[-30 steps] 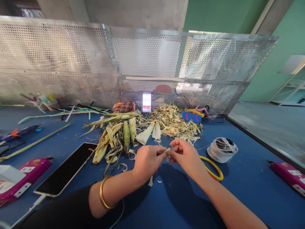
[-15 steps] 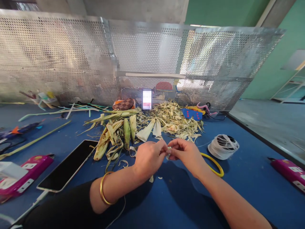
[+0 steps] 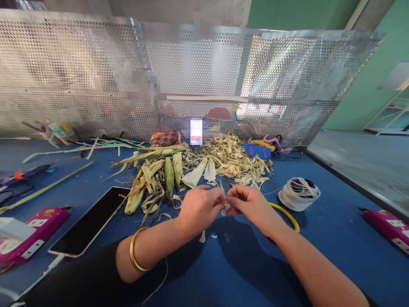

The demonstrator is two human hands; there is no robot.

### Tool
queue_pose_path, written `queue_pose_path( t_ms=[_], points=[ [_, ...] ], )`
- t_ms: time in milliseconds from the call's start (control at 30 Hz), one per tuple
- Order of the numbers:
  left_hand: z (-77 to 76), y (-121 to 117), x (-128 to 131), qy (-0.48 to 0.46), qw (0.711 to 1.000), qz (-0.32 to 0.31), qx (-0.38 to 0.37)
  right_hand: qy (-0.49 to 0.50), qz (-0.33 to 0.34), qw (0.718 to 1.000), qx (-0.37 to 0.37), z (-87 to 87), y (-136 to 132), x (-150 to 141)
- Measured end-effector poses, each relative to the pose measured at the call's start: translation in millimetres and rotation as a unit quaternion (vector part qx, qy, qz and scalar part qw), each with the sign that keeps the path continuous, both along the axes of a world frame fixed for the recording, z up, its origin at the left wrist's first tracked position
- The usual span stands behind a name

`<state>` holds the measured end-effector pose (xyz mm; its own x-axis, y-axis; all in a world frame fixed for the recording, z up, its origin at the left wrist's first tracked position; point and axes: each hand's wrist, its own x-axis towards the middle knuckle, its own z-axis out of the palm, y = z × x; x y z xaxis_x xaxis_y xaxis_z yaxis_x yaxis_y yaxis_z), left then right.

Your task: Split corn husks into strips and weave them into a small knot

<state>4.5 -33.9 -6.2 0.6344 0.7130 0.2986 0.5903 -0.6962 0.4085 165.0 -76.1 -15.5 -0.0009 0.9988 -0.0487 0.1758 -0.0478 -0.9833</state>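
Observation:
My left hand and my right hand meet in a pinch above the blue table. Between their fingertips is a small pale piece of corn husk, mostly hidden by the fingers. Just beyond lie two white husk pieces spread in a V. Green and yellowish corn husks lie to the left of these. A heap of shredded husk spreads behind. Small husk scraps rest on the table below my hands.
A spool of white string and a yellow ring are on the right. To the left lie a charging phone and a magenta power strip. A perforated metal screen borders the back. Blue scissors-like sheet lies by the heap.
Both hands keep their pinch at nearly the same spot, with slight finger movement around the husk piece. The whole view has shifted a little.

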Motion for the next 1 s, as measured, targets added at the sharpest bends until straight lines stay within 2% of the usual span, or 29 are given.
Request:
queue_pose_path(
  t_ms=[167, 333, 400, 467, 567, 667, 733, 800, 900, 1000],
  points=[
    [-1.1, 1.9, 0.3, 0.000, 1.000, -0.013, -0.008, -0.092, -0.008, 0.996, 0.020, 3.9, 0.0, 1.2],
    [-0.8, 2.4, 0.9, -0.004, 0.998, -0.045, -0.032, -0.070, -0.006, 0.997, 0.010, 2.2, 0.0, 1.0],
    [1.4, 2.5, 0.9, -0.008, 0.996, -0.054, -0.073, -0.072, -0.013, 0.997, 0.016, -0.5, 0.7, 1.6],
    [3.4, 3.6, 1.0, -0.030, 0.986, -0.047, -0.155, -0.085, -0.025, 0.996, 0.028, -2.7, 1.7, 2.7],
    [3.5, 7.6, 1.3, -0.105, 0.941, -0.040, -0.319, -0.140, -0.044, 0.987, 0.072, -3.2, 2.9, 4.0],
    [-0.7, 12.6, 1.6, -0.159, 0.884, -0.085, -0.431, -0.226, -0.064, 0.961, 0.147, -1.5, 3.2, 3.3],
    [-3.6, 14.9, 1.2, -0.171, 0.851, -0.121, -0.481, -0.260, -0.070, 0.946, 0.180, -1.8, 3.5, 1.8],
    [-4.5, 15.8, 0.3, -0.177, 0.823, -0.136, -0.523, -0.270, -0.069, 0.943, 0.181, -4.3, 4.3, 0.0],
    [-1.6, 14.9, -1.2, -0.182, 0.796, -0.121, -0.564, -0.267, -0.067, 0.949, 0.152, -9.4, 5.2, -2.3],
    [1.8, 12.0, -0.9, -0.179, 0.783, -0.089, -0.590, -0.268, -0.063, 0.949, 0.152, -11.6, 4.5, -4.4]
  ],
)
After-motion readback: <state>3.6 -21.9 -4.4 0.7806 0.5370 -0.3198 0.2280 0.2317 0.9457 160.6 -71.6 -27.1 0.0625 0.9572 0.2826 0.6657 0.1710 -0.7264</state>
